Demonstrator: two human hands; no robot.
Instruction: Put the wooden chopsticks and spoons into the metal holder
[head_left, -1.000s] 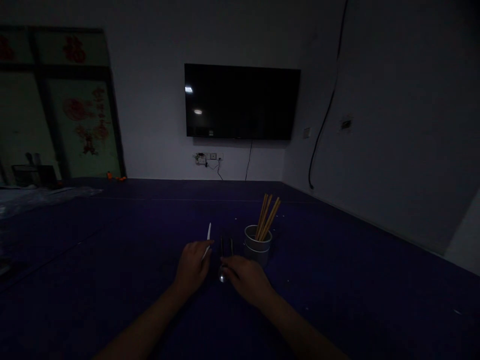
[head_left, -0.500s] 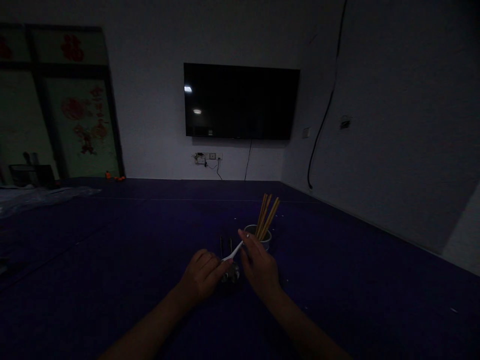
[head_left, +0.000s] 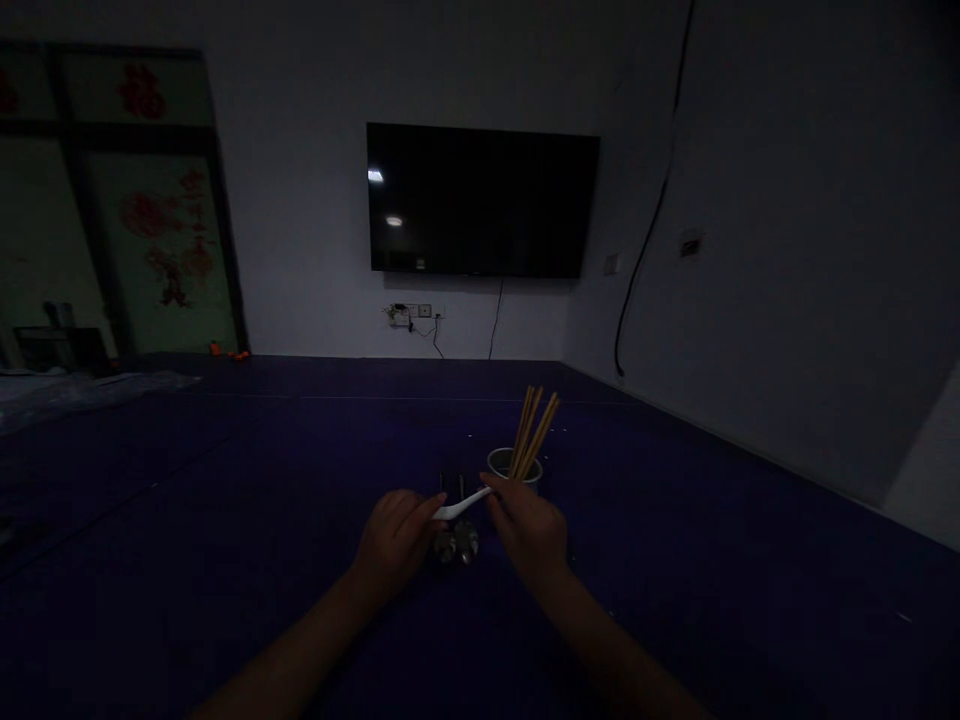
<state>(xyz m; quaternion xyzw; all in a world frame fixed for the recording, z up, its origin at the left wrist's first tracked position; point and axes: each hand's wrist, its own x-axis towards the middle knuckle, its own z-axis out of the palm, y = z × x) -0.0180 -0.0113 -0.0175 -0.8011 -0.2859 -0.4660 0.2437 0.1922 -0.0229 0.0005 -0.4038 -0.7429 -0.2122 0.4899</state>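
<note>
A white soup spoon (head_left: 459,506) spans the gap between my hands, low in the middle of the view. My left hand (head_left: 396,535) is closed on its left end, hiding the bowl in part. The thumb and fingers of my right hand (head_left: 531,528) pinch the tip of its handle. Just below the spoon lie metal utensils with rounded, shiny ends, one of them here (head_left: 466,541); their dark handles point away from me. Behind my right hand stands a round metal cup (head_left: 498,459) with several wooden chopsticks (head_left: 541,430) leaning to the right in it.
The room is dim. A dark blue surface (head_left: 315,450) stretches to the wall, with small white bits scattered near the cup. Clear plastic sheeting (head_left: 112,390) and a dark box (head_left: 64,348) are at the far left. A television (head_left: 484,200) hangs on the wall above sockets and cables.
My right hand has come down a little, and its fingers have closed on the spoon's handle tip. The spoon lies flatter now, and my left hand has shifted slightly left.
</note>
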